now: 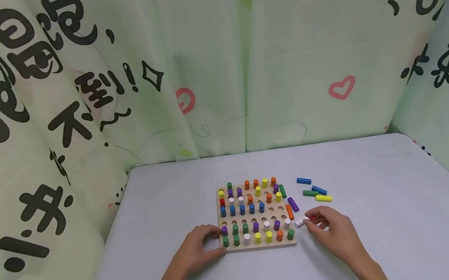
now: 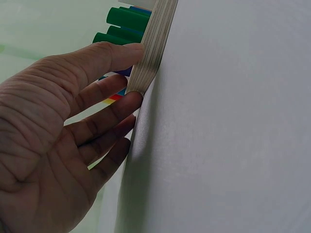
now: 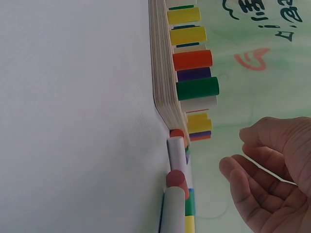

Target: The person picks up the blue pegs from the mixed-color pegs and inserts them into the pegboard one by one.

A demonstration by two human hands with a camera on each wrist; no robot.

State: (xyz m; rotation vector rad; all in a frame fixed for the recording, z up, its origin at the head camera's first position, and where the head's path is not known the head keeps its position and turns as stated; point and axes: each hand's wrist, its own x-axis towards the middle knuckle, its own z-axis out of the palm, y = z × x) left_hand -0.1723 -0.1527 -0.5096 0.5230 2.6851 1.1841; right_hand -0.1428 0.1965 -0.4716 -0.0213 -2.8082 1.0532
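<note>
A wooden pegboard [image 1: 261,246] filled with rows of coloured pegs lies flat on the table. My left hand [image 1: 195,251] holds it at its near left corner, thumb on the edge by the green pegs and fingers along the left side. Beyond the board's right side, my right hand [image 1: 332,231] hovers over loose pegs with bent, loosely spread fingers. A white peg [image 1: 299,223] lies just by its fingertips in the head view. In the right wrist view, that hand [image 3: 272,170] is apart from the loose white peg [image 3: 177,151] and red peg [image 3: 176,178], its grasp empty.
Loose pegs lie right of the board: a purple peg [image 1: 293,204], an orange peg [image 1: 290,212], a yellow peg [image 1: 324,198], and several blue and green ones. Bare holes [image 1: 255,220] show in the board's middle rows. A printed curtain [image 1: 280,102] surrounds the table [image 1: 162,194].
</note>
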